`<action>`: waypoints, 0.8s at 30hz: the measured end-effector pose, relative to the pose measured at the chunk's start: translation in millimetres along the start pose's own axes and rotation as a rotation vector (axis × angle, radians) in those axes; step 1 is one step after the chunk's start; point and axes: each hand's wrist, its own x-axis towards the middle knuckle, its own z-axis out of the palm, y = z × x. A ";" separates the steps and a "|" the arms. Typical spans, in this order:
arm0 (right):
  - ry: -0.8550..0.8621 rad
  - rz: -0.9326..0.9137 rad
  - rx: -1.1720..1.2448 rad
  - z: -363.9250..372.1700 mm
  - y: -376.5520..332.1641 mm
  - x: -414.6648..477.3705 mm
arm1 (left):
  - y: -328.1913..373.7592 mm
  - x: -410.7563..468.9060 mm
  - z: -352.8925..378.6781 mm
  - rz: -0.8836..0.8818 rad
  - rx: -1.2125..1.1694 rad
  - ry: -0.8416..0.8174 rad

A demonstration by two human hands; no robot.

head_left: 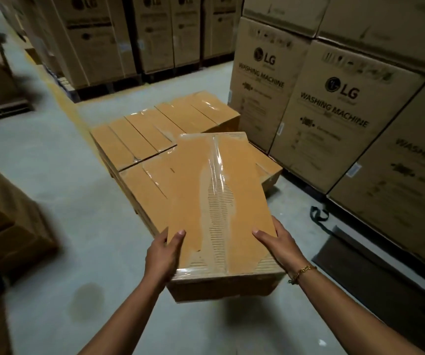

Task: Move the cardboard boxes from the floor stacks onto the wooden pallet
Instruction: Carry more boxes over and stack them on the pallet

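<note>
Clamped round the near end of a long tan cardboard box wrapped in clear film (221,201): left grip (164,254) on the left edge, right grip (275,242) on the right edge, each with thumb on the top face and fingers tucked underneath. Just behind the box, on the right wrist, a gold chain bracelet (302,274). Held off the grey concrete floor (52,162), with the box's far end over a low block of matching film-wrapped tan boxes (139,139); touching or apart, impossible to tell. Right of the box, stacked large brown cartons printed "LG WASHING MACHINE" (334,111). Right of the box's near end, on the floor, a dark strap loop (317,213) and a dark rectangular mat (359,265). Beyond the box, past the low block, a row of tall brown LG cartons (96,39). Beyond and left of the box, a yellow floor line (60,93). Left of the near end, a dark round stain (87,301).
</note>
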 end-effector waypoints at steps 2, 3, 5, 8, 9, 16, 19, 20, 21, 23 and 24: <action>0.015 0.007 -0.004 -28.6 1.5 21.4 | 17.4 12.5 31.1 0.012 0.011 -0.021; 0.017 0.014 -0.004 -41.4 3.1 32.4 | 26.6 18.9 45.1 0.021 -0.001 -0.031; 0.021 0.025 -0.006 -63.8 7.0 55.5 | 42.3 33.4 71.2 0.019 -0.012 -0.038; 0.034 0.047 0.009 -92.3 12.1 93.8 | 63.3 62.9 107.4 0.023 -0.011 -0.057; 0.040 0.056 0.013 -100.5 12.3 107.7 | 69.3 73.7 120.2 0.028 -0.011 -0.054; 0.043 0.088 -0.009 -156.2 15.4 232.5 | 112.5 172.6 208.9 -0.016 -0.007 -0.089; 0.037 0.097 -0.016 -181.8 9.7 282.5 | 137.3 209.7 243.5 -0.056 0.019 -0.081; 0.033 0.103 -0.021 -191.2 9.7 297.9 | 145.7 220.1 254.5 -0.072 0.034 -0.082; 0.025 0.109 -0.022 -200.9 10.2 313.2 | 151.0 231.7 265.5 -0.084 0.044 -0.081; 0.003 0.119 -0.015 -219.7 12.7 344.1 | 159.9 253.1 288.1 -0.082 0.043 -0.084; -0.003 0.126 -0.015 -229.3 14.3 359.2 | 164.6 261.8 300.6 -0.076 0.028 -0.080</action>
